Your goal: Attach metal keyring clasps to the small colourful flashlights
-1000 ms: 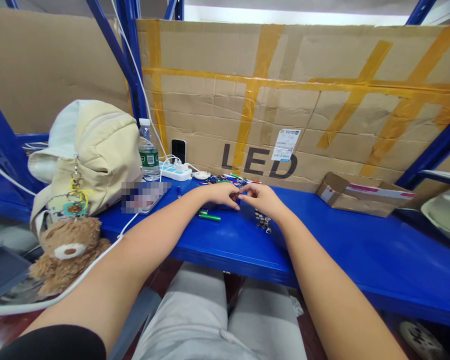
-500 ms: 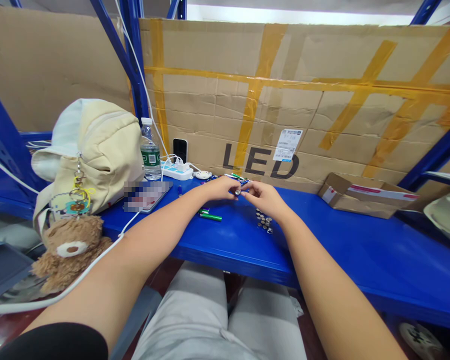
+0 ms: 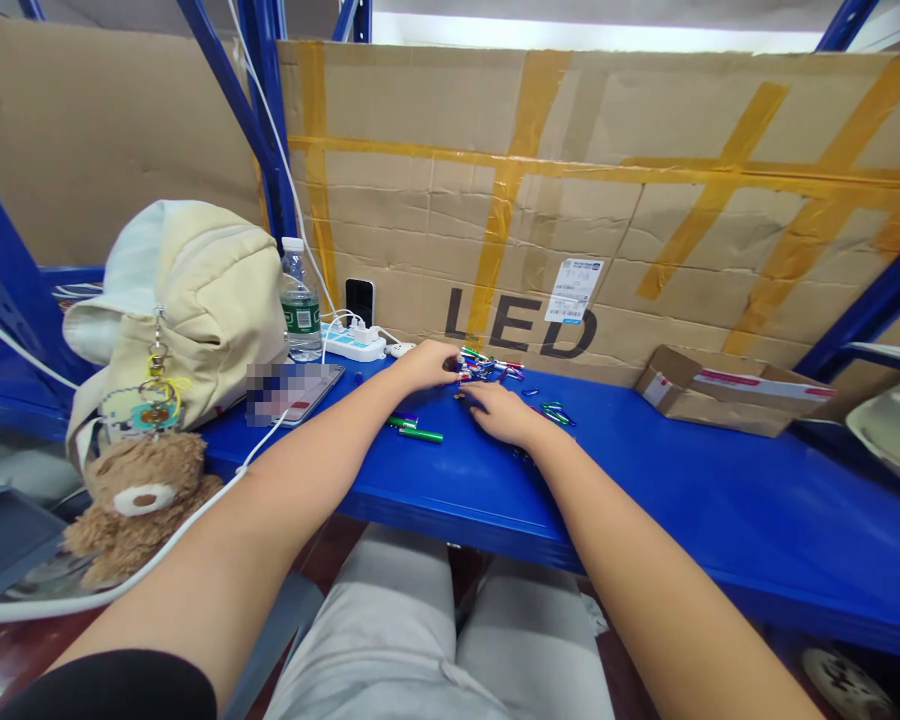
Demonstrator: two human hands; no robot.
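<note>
My left hand (image 3: 429, 366) reaches over the left side of a pile of small shiny coloured tubes (image 3: 495, 368). Its fingers are curled together, and what they grip, if anything, is hidden. Just to its right, my right hand (image 3: 501, 412) lies low over the table, palm down, fingers stretched toward the pile. By its fingertips is a tiny gold-coloured piece (image 3: 459, 396). Green tubes (image 3: 421, 436) lie nearer the front edge, left of the right hand. More green and blue tubes (image 3: 557, 413) lie beyond the right wrist. Small silver round pieces are mostly covered by that wrist.
On the blue table (image 3: 660, 500), a brown cardboard box (image 3: 735, 392) stands at right. At left are a cream backpack (image 3: 217, 300) with a teddy bear (image 3: 146, 500), a water bottle (image 3: 300, 305), a phone (image 3: 315, 390) and a white power strip (image 3: 356, 342). Cardboard (image 3: 645, 120) backs the table.
My hands have parted from around a small round silver piece. The right moved left and down toward me, uncovering the tube pile and covering the silver pieces. The left shifted slightly left.
</note>
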